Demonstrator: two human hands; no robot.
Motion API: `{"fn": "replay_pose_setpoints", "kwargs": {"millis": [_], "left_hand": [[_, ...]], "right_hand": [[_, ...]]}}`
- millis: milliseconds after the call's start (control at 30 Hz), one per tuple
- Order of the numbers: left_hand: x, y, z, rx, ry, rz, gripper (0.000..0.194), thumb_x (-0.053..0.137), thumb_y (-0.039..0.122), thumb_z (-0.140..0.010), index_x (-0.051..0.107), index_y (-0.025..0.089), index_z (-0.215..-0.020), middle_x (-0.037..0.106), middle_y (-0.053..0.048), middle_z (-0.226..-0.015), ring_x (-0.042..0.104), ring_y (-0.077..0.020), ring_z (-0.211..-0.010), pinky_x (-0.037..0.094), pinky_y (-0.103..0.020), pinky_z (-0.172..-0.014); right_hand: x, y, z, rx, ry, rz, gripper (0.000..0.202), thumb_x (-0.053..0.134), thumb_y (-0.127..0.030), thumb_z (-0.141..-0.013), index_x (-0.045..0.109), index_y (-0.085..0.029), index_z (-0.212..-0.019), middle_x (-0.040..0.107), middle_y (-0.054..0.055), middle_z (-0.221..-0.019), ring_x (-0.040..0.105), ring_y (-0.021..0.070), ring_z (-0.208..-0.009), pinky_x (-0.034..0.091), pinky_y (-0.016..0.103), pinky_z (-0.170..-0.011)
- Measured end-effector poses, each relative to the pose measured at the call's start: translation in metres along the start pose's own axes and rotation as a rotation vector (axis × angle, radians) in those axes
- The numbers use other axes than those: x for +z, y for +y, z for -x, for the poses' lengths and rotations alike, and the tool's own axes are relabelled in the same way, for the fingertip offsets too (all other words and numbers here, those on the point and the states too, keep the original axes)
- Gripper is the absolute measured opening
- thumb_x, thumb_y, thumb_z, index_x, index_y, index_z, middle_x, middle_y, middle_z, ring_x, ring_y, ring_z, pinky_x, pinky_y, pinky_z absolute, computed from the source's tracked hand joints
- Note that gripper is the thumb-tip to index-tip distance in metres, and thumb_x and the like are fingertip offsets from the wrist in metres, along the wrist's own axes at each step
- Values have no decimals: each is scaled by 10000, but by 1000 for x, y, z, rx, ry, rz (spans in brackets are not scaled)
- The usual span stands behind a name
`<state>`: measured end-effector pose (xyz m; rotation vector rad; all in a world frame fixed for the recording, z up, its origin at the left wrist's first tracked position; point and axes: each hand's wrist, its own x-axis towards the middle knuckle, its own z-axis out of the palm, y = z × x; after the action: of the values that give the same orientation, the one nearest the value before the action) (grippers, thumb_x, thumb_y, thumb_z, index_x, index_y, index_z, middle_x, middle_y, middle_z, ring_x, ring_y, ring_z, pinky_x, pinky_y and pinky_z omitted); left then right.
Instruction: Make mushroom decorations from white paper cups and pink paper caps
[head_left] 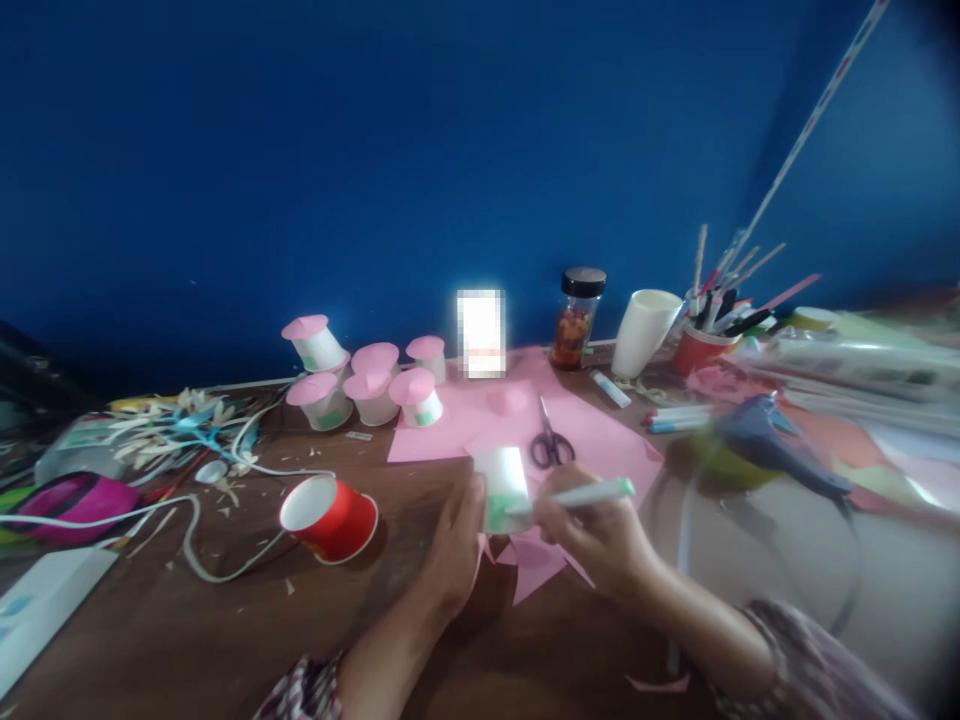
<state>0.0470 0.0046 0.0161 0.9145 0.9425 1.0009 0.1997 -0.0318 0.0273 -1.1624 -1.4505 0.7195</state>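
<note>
My left hand [456, 550] steadies the left side of a small white paper cup [502, 470], which lies on its side. A green patch colours the cup's near end. In my right hand [600, 540] is a green-and-white marker [592, 493], its tip at the green patch. Beneath and behind the cup spreads a pink paper sheet [607, 425] with black-handled scissors [552, 445] on it. Pink paper scraps [536, 565] lie just in front of the cup. Several small cups with pink paper tops [417, 396] stand at the back left, one stacked on others.
A red paper cup [330, 520] lies at left near a white cord [196, 540]. At the back stand a black-lidded jar [576, 320], a white cup [646, 330] and a red pen cup [701, 350]. A blue glue gun [780, 440] lies at right among blurred papers.
</note>
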Motion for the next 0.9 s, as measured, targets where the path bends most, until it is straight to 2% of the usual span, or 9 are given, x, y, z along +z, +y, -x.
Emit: {"fn": "replay_pose_setpoints", "kwargs": {"millis": [67, 233, 367, 500, 700, 800, 900], "left_hand": [[2, 5, 1, -12, 1, -39, 524, 539, 600, -805, 673, 150, -1040, 692, -133, -1057, 594, -285, -1081, 445, -383, -936], [4, 10, 3, 13, 24, -86, 502, 550, 585, -806, 689, 147, -1008, 687, -118, -1083, 596, -270, -1066, 425, -362, -959], [4, 6, 3, -26, 12, -18, 527, 560, 591, -800, 667, 127, -1026, 696, -124, -1028, 620, -269, -1010, 458, -354, -889], [5, 4, 3, -46, 34, 34, 552, 585, 587, -787, 641, 134, -1097, 686, -132, -1053, 606, -270, -1043, 452, -353, -897], [2, 8, 2, -43, -95, 46, 546, 530, 610, -808, 661, 123, -1019, 696, -133, -975, 618, -283, -993, 484, -358, -825], [2, 7, 2, -55, -102, 81, 553, 529, 601, -816, 634, 133, -1091, 682, -136, -1032, 619, -266, -994, 481, -349, -827], [4, 5, 3, -52, -54, 98, 572, 541, 601, -811, 615, 143, -1146, 679, -127, -1049, 621, -252, -986, 469, -347, -846]], "right_hand": [[0, 0, 0, 6, -22, -2, 160, 580, -205, -842, 549, -187, -686, 555, -21, -595, 519, 106, -522, 405, 221, -472], [0, -1, 0, 27, 32, 0, 139, 571, -232, -851, 556, -185, -721, 559, -16, -626, 534, 113, -535, 426, 233, -484], [0, -4, 0, 6, -16, 33, 174, 555, -199, -838, 525, -193, -667, 537, -22, -588, 504, 109, -515, 388, 223, -448], [1, -5, -1, -29, 23, 35, 121, 560, -197, -836, 556, -186, -716, 571, -1, -648, 529, 117, -559, 413, 228, -474], [0, -5, -2, -38, -11, 57, 164, 547, -174, -829, 526, -191, -667, 532, -19, -596, 489, 109, -525, 386, 228, -463], [-2, -4, -1, -53, 26, 65, 148, 549, -199, -838, 552, -185, -691, 556, -3, -628, 516, 124, -555, 417, 250, -499], [-3, -2, 1, -64, 47, 79, 142, 559, -228, -853, 578, -179, -722, 573, 10, -656, 540, 135, -578, 436, 263, -520]]}}
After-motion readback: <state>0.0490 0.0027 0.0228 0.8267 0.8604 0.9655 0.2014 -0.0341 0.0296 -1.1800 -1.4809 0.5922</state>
